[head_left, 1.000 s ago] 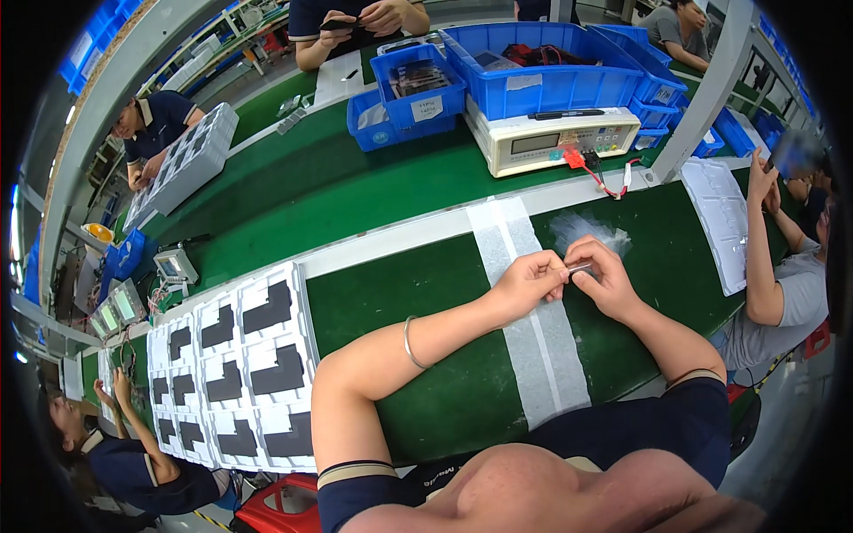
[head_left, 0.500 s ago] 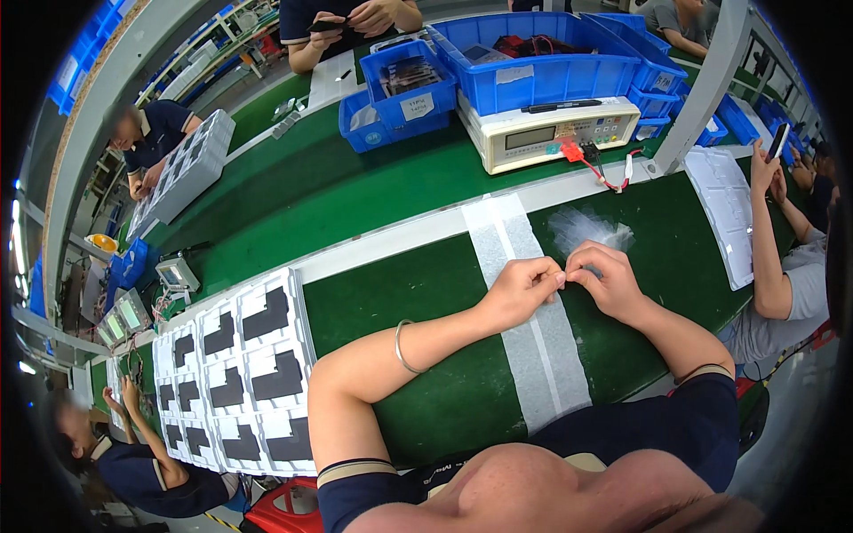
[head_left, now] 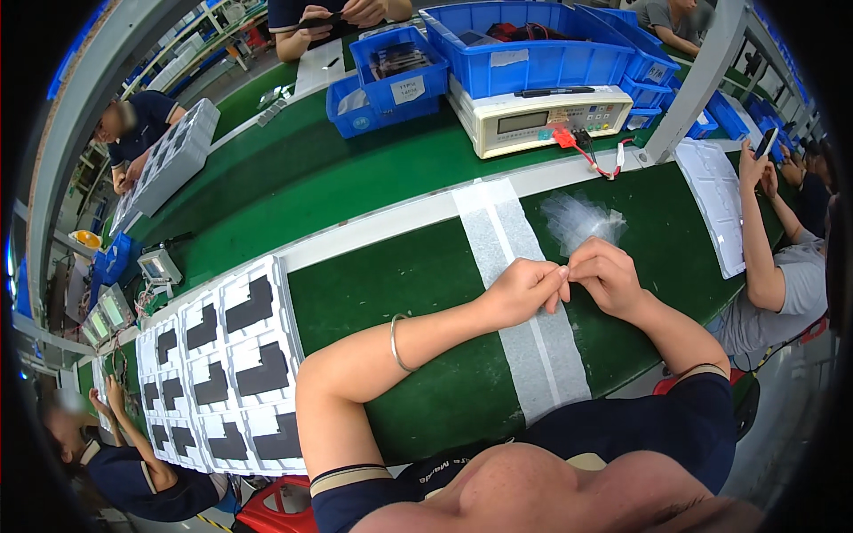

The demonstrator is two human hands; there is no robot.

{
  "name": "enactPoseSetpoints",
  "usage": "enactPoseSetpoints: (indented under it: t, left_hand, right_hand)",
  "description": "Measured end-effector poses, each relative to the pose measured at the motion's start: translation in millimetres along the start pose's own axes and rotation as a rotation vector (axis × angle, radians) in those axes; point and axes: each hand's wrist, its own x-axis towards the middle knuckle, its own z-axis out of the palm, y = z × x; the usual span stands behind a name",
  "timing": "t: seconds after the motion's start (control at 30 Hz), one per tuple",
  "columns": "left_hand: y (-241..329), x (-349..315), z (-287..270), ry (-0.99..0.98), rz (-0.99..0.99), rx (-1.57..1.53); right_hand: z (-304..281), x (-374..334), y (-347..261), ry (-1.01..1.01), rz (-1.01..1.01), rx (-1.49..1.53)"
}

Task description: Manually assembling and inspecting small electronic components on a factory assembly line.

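My left hand point(head_left: 526, 291) and my right hand point(head_left: 606, 275) meet fingertip to fingertip above the green mat, both closed in a pinch. Whatever lies between the fingertips is too small or hidden to make out. Beneath my left hand runs a whitish strip point(head_left: 494, 233) with a paler line along its middle, laid across the mat. Just beyond my right hand sits a loose pile of clear plastic film pieces point(head_left: 582, 222). To the left stands a white moulded tray point(head_left: 290, 329) with L-shaped black pieces point(head_left: 264, 369) in its compartments.
A bench meter point(head_left: 542, 120) with red and black leads stands beyond the ledge, by blue bins point(head_left: 542, 62). An upright grey post point(head_left: 697, 84) rises at the right, near another white tray point(head_left: 711, 200). Co-workers sit on the left, right and far sides.
My view has shifted slightly, so the tray and bins appear further left and higher. My hands stay pinched together, with the fingers adjusted a little.
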Motion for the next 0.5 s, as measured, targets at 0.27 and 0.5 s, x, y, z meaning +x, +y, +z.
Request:
enactPoseSetpoints:
  t: [0.27,0.5]
  left_hand:
    - [3.8,-0.9,1.8,0.077,0.052,0.063]
    - [-9.5,3.3,-0.2,0.137,0.022,-0.037]
  right_hand:
    - [0.9,-3.0,-4.3,0.028,0.170,0.106]
    - [1.4,-3.5,-2.1,-0.001,0.383,0.162]
